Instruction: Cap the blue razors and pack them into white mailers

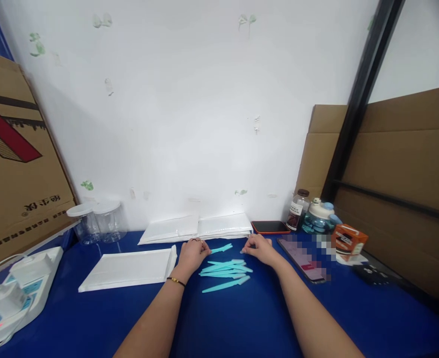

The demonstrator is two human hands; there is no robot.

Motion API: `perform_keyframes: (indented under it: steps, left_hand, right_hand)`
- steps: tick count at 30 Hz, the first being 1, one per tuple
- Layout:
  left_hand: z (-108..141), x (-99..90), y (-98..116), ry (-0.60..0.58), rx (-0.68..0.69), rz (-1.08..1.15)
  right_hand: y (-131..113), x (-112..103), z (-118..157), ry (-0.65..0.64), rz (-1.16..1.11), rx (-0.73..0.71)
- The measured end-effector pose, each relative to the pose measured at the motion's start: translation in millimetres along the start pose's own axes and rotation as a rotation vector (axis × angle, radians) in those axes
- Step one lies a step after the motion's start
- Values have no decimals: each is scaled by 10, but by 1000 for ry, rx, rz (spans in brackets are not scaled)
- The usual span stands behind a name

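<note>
My left hand point(194, 254) pinches the end of a light-blue plastic stick point(221, 248) with a bladed-looking tip, lying over the blue table. To its right, my right hand point(259, 248) has its thumb and fingertips pressed together near the table; whatever is between them is too small to make out. Between and below the hands, several more light-blue sticks point(225, 269) lie in a loose, overlapping pile. A single one point(226, 285) rests just in front of the pile.
White padded envelopes point(128, 269) lie left and along the wall point(225, 224). Clear jars point(109, 223) and a power strip point(42, 291) are at left. At right are phones point(271, 227), bottles point(297, 211), an orange box point(349, 242) and a black item point(372, 273).
</note>
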State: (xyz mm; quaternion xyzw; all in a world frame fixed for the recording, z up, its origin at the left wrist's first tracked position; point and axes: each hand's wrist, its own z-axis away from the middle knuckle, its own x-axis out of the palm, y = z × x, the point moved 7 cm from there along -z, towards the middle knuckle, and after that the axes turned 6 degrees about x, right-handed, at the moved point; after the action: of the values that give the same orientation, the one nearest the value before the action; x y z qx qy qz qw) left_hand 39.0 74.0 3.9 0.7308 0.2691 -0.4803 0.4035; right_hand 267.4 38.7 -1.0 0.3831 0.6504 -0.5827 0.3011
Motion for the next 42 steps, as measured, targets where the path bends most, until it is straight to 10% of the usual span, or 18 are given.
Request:
perform_keyframes:
  steps: [13,23,32,42]
  left_hand:
    - [110,111,373,-101,227,109]
    - [29,-68,-33,-11,24,27]
    - [112,49,331,-78,242,132]
    - [58,-98,100,-7,154,17]
  right_hand:
    - [-356,168,184,-126,-11,-139]
    - [1,-87,73,31,15,21]
    - [-265,112,257,-208,46,-112]
    - [20,-53,126,-29,-75,41]
